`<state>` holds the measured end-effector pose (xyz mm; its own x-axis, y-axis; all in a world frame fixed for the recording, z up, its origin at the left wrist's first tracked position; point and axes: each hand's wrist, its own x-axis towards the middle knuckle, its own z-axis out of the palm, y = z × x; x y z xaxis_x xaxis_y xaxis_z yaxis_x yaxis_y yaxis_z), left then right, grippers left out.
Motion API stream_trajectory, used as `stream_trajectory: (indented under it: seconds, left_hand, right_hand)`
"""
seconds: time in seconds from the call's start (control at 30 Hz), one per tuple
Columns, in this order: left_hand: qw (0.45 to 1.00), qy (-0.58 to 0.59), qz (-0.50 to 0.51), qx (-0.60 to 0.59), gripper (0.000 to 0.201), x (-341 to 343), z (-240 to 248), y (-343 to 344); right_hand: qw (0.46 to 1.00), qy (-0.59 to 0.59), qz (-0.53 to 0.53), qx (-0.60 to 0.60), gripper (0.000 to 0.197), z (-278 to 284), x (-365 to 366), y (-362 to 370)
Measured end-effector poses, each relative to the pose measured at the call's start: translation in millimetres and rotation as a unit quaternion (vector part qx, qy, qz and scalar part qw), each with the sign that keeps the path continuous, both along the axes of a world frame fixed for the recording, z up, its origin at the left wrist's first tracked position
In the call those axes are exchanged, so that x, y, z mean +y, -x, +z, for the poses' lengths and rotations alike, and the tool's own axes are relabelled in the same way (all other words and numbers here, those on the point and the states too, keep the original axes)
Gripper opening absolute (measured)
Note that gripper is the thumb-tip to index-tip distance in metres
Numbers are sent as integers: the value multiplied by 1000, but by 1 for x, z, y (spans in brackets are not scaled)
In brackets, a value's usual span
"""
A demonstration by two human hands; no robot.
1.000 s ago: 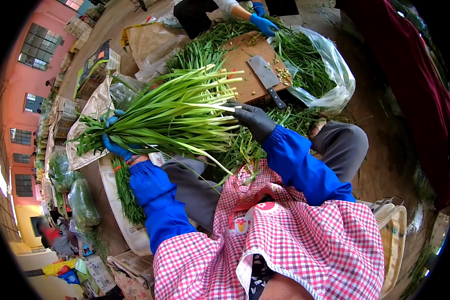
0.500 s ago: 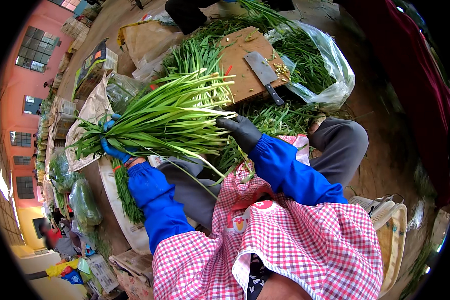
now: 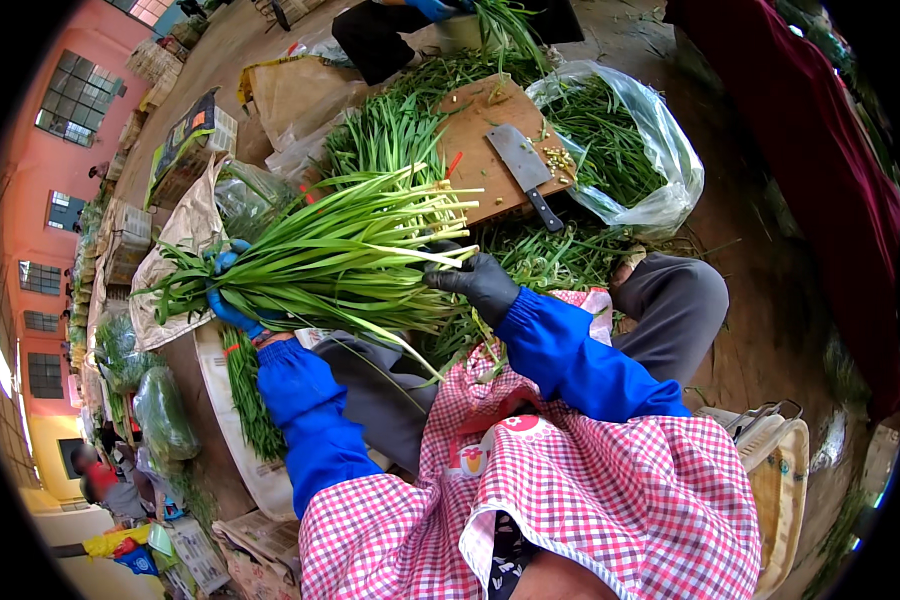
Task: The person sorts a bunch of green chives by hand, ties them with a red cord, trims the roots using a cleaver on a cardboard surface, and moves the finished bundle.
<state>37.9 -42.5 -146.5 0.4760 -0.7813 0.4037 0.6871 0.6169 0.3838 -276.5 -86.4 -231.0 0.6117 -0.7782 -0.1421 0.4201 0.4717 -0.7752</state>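
Note:
A large loose bunch of garlic chives (image 3: 330, 250), green with pale stalk ends to the right, lies across in front of me. My left hand (image 3: 228, 300), in a blue glove, is wrapped around its leafy end. At the stalk side, my right hand (image 3: 482, 288) in a black glove is closed, its fingers and thumb pinching stalks; part of the fingers is hidden behind them. Just beyond the stalk ends is a brown cutting board (image 3: 470, 130). A cleaver (image 3: 517, 160) with a black handle rests on it, beside small chopped stalk bits (image 3: 558, 162).
Right of the board stands an open clear plastic bag (image 3: 660, 190) of greens. More loose greens (image 3: 390, 135) lie around the board. A tied bunch (image 3: 253, 400) is by my left forearm. At the far side another person's blue-gloved hand (image 3: 430, 8) shows. A cream plastic basket (image 3: 785, 480) is at right.
My right hand has moved slightly left and down along the stalk ends, its fingers now bent around stalks. The bunch has tilted a little. The other person's blue-gloved hand has come further into view.

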Motion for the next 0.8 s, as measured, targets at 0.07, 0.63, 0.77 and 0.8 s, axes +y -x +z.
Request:
stream_trajectory:
  seconds: [0.07, 0.63, 0.77, 0.8]
  left_hand:
    - [999, 22, -50, -3, 14, 1, 8, -1]
    - [994, 52, -83, -44, 12, 13, 26, -43]
    - [995, 67, -65, -36, 7, 14, 33, -21]
    - [995, 65, -50, -49, 6, 16, 33, -21]
  right_hand:
    - [999, 27, 34, -9, 34, 8, 4, 6]
    - [501, 614, 255, 554, 29, -31, -18, 120]
    - [754, 578, -60, 308, 32, -7, -36, 101]
    - [784, 546, -82, 284, 31, 7, -38, 91]
